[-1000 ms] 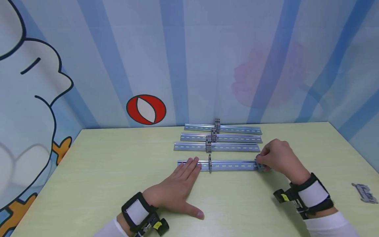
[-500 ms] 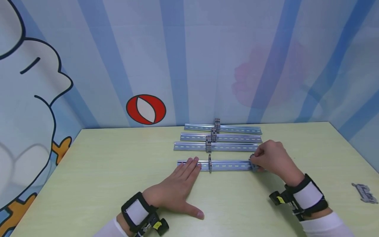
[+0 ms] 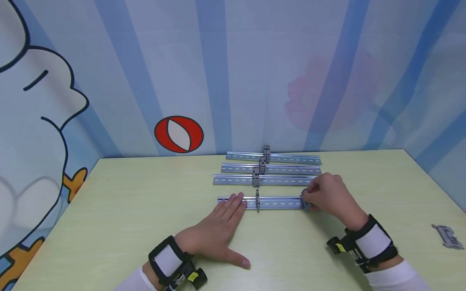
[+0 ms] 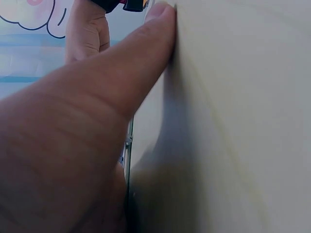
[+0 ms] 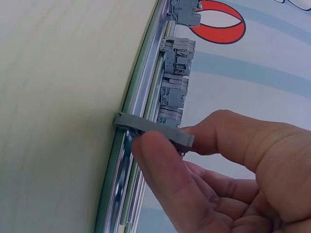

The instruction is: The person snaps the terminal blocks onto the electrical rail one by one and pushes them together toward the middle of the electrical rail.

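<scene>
Nearest me lies a slotted metal DIN rail (image 3: 280, 203) on the table. Flat on its left end rests my left hand (image 3: 214, 238), fingers straight and thumb spread; in the left wrist view the thumb fills much of the picture. My right hand (image 3: 333, 202) pinches a grey terminal block (image 5: 158, 131) between thumb and fingers. That block sits across the rail near its right end, its lower edge at the rail in the right wrist view. Another thin terminal block (image 3: 257, 201) stands upright on the same rail, just right of my left fingertips.
Behind are three more DIN rails, a near one (image 3: 291, 180), a middle one (image 3: 291, 169) and a far one (image 3: 298, 159), each carrying grey terminal blocks near its middle. A loose grey piece (image 3: 448, 237) lies at the table's right. A printed backdrop (image 3: 247, 81) rises behind the table.
My right hand has moved left along the near rail with the pinched terminal block, leaving the block closer to the upright one. My left hand has stayed in place.
</scene>
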`<state>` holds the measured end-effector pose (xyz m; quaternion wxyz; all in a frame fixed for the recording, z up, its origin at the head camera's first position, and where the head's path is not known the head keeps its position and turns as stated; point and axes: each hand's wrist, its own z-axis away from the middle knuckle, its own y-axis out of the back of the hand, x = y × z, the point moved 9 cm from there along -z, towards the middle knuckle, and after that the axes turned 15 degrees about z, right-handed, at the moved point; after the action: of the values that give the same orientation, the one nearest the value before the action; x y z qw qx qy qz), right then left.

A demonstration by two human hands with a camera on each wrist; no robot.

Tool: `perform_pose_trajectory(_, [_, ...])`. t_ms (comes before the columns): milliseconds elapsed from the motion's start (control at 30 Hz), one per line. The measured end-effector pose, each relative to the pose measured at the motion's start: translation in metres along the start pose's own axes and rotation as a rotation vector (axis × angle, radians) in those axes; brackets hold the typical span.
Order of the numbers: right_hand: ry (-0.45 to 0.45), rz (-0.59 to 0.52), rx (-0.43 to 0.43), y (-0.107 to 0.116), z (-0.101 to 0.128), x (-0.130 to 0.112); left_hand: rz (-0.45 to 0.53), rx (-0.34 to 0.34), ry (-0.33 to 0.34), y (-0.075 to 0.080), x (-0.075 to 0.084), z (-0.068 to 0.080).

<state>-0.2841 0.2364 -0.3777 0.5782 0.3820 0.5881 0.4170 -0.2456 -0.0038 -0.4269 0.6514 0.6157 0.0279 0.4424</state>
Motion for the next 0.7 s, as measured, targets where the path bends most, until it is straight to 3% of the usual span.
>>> perform_pose_trajectory(700, [0.002,-0.05,0.01,-0.0055,-0.001,-0.0069,0.007,0.001,0.001,-0.0001,-0.0002,0.0008])
